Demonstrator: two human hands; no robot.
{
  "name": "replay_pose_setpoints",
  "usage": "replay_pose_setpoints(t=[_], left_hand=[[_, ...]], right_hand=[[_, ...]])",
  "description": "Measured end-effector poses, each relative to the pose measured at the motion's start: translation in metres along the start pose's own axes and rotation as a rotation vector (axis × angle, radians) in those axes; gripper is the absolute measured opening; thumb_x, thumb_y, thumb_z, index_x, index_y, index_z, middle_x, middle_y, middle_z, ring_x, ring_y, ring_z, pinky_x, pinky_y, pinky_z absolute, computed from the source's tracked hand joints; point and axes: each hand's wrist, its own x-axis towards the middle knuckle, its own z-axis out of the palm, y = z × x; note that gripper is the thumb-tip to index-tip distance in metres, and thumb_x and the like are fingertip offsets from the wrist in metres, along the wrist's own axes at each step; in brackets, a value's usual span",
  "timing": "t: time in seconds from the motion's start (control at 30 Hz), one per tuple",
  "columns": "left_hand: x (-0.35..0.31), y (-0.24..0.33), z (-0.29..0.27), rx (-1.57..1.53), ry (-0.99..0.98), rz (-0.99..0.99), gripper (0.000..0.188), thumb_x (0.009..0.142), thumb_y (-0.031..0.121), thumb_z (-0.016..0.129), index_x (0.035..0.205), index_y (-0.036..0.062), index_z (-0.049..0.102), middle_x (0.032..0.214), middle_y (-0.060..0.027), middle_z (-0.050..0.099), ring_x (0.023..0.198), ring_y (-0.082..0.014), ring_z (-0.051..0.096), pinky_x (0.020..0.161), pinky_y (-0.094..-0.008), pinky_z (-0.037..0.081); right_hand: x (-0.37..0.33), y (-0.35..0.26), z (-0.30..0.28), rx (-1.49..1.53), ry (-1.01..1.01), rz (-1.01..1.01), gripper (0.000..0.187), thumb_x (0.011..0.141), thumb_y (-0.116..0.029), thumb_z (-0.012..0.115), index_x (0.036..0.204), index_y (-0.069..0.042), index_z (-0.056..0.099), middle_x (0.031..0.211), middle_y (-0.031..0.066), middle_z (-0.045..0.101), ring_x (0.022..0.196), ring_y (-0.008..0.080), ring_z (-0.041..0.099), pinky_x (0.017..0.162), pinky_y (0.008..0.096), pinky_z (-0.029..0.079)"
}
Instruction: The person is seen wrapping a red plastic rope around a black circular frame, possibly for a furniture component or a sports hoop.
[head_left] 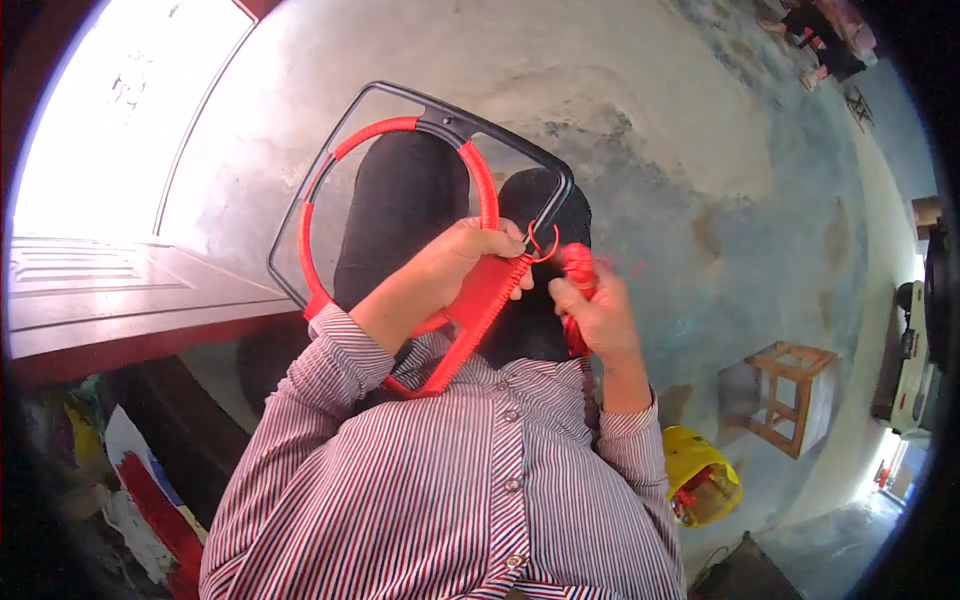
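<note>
Across my lap lies a black metal frame [345,110] with a round ring inside it. Red cord [487,195] is wound tightly round much of the ring, and bare black shows between the wrapped stretches. My left hand [480,255] is closed on the frame's right side, thumb on top, beside a red wrapped section [480,325]. A loose loop of red cord [555,243] curls round the bar just past the thumb. To the right, my right hand [597,308] grips a bundled hank of red cord [577,262], slightly apart from the frame.
On the floor to the right stand a wooden stool [790,395] and a yellow container [690,465] with red material inside. A bright doorway [110,130] is at the left. Another person [835,40] is far off at the upper right.
</note>
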Motion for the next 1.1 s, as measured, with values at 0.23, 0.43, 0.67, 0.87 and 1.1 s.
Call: replay_pose_setpoints(t=[0.23,0.43,0.67,0.87,1.1], left_hand=[[-0.004,0.009,0.013,0.055,0.153,-0.045,0.013,0.082,0.014,0.056,0.087,0.0024,0.054,0.072,-0.0162,0.063,0.059,-0.0228,0.061,0.057,-0.0316,0.052],[0.008,-0.002,0.001,-0.043,0.048,-0.024,0.017,0.080,0.009,0.054,0.096,0.0007,0.054,0.071,-0.0182,0.062,0.056,-0.0247,0.060,0.056,-0.0328,0.052],[0.011,-0.015,-0.013,-0.075,0.138,0.126,0.033,0.080,0.007,0.049,0.112,-0.0008,0.052,0.101,-0.0160,0.061,0.088,-0.0251,0.061,0.080,-0.0351,0.050],[0.022,-0.028,-0.009,0.023,0.163,0.679,0.064,0.080,0.009,0.050,0.140,-0.0003,0.030,0.128,-0.0109,0.051,0.113,-0.0230,0.053,0.101,-0.0353,0.040],[0.016,-0.020,-0.015,-0.258,0.077,0.172,0.046,0.092,0.028,0.044,0.127,-0.0024,0.048,0.113,-0.0150,0.060,0.102,-0.0250,0.058,0.092,-0.0364,0.045]], right_hand=[[-0.034,0.029,-0.011,0.075,0.076,-0.063,0.021,0.077,-0.005,0.071,0.066,-0.006,0.054,0.062,-0.0033,0.052,0.055,0.0071,0.047,0.052,0.0236,0.036],[-0.029,0.027,-0.028,0.114,0.205,0.106,0.011,0.081,-0.009,0.066,0.076,-0.005,0.056,0.071,-0.0008,0.054,0.063,0.0085,0.050,0.058,0.0256,0.040],[0.036,-0.037,-0.034,-0.240,0.279,-0.201,0.012,0.083,-0.010,0.057,0.093,-0.004,0.057,0.089,0.0066,0.061,0.073,0.0153,0.058,0.065,0.0305,0.048],[0.078,-0.048,0.018,-1.224,-0.164,-0.716,0.022,0.076,-0.012,0.065,0.097,-0.007,0.062,0.107,0.0048,0.060,0.100,0.0273,0.058,0.072,0.0415,0.051],[0.054,-0.035,-0.011,-0.581,0.649,-0.895,0.023,0.073,-0.021,0.075,0.087,-0.006,0.064,0.100,0.0064,0.061,0.091,0.0274,0.059,0.070,0.0381,0.050]])
